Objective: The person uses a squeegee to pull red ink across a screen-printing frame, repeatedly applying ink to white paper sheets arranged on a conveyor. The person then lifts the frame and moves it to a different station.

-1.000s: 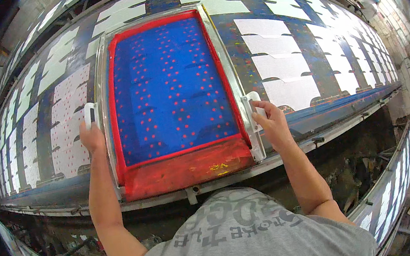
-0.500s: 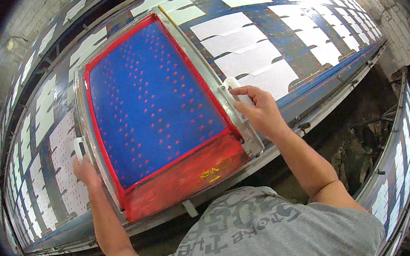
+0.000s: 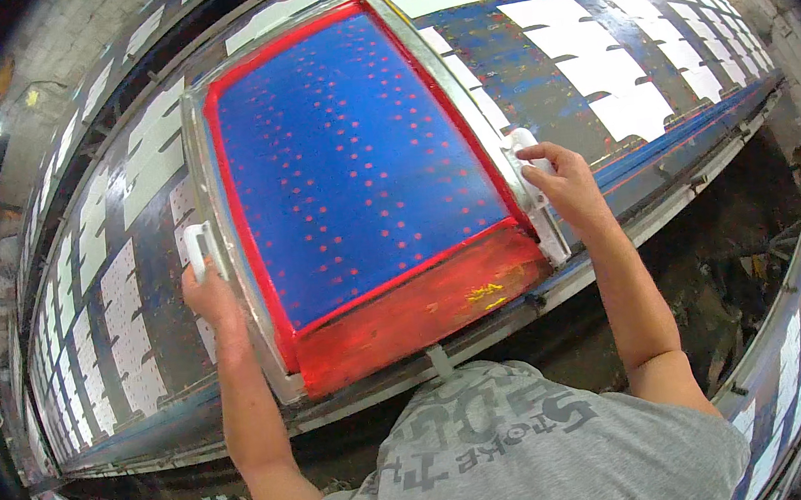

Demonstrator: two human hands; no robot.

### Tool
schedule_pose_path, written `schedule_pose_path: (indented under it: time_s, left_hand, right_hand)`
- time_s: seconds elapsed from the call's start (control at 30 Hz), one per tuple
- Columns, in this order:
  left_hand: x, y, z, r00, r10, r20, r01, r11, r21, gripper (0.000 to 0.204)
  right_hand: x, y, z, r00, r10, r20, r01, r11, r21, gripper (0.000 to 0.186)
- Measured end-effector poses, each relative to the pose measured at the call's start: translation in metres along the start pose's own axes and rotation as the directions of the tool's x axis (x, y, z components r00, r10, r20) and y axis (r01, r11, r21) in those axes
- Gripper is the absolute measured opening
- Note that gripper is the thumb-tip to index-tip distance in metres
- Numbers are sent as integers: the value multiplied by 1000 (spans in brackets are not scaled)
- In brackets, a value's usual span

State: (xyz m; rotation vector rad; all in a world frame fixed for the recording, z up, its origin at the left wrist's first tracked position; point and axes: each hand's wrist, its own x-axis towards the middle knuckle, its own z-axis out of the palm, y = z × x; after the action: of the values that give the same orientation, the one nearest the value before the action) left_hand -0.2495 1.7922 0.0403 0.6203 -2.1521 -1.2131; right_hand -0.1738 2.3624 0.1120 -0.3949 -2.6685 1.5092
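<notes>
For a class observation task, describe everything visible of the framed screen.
The rectangular silvery metal-framed screen has a blue, red-dotted sheet, red borders and a yellow-smeared red near end. It sits angled over the long dark table; contact is unclear. The left hand and right hand grip white side handles.

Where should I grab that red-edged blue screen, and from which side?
Likely best with the left hand on the white left handle and the right hand on the white right handle, each from the near, outer side. Both stand out from opposite long sides of the blue screen, offering something narrow to grip; its middle is broad and flat.
</notes>
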Motion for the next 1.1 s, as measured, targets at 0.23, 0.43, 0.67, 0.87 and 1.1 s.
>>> schedule_pose_path:
  time_s: [0.23, 0.43, 0.67, 0.87, 1.1]
  left_hand:
    - [-80, 35, 68, 999, 36, -2, -36, 997, 62, 20]
    - [-109, 51, 101, 999, -32, 5, 33, 994, -107, 18]
    - [-112, 40, 98, 1000, -16, -10, 16, 1000, -3, 19]
    - [-115, 35, 101, 999, 25, 26, -28, 992, 123, 24]
    - [-134, 36, 104, 999, 36, -20, -32, 985, 168, 26]
  right_hand:
    - [35, 71, -76, 999, 41, -16, -40, 998, 54, 34]
    - [44, 104, -114, 999, 28, 39, -32, 995, 98, 34]
    - [40, 118, -123, 993, -67, 92, 64, 997, 38, 38]
    - [15, 100, -110, 906, -424, -5, 358, 771, -527, 52]
    - [-79, 65, -61, 556, -606, 569, 801, 574, -171, 61]
